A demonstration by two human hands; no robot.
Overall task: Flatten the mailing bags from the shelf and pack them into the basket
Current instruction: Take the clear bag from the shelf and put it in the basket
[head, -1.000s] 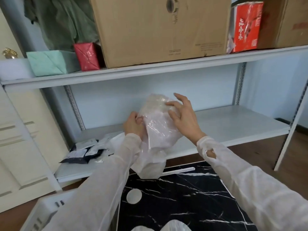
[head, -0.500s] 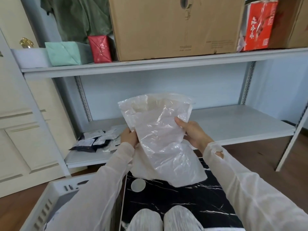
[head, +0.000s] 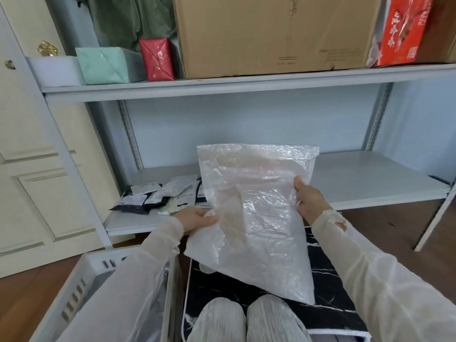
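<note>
The person is holding a clear plastic mailing bag (head: 256, 213) up in front of the lower shelf (head: 370, 178), spread out between both hands. The left hand (head: 195, 218) is pinching the bag's left edge low down, thumb on the near face, and the right hand (head: 309, 198) is gripping the right edge a little higher, thumb over the front. The bag is hanging nearly flat, its long axis running from the top edge by the shelf down towards the person's knees, with the bottom corner trailing to the right over the black marbled surface (head: 333, 314).

The white slatted basket (head: 81, 287) is sitting low on the left, just beside the left arm, so the left hand is the nearer one; the bag will have to swing left and down to go in. What the basket is already holding is mostly hidden behind the sleeve, though something dark may be lying inside.

More mailing bags (head: 158, 196), dark and white, are lying in a loose heap at the left end of the lower shelf, waiting their turn.
</note>
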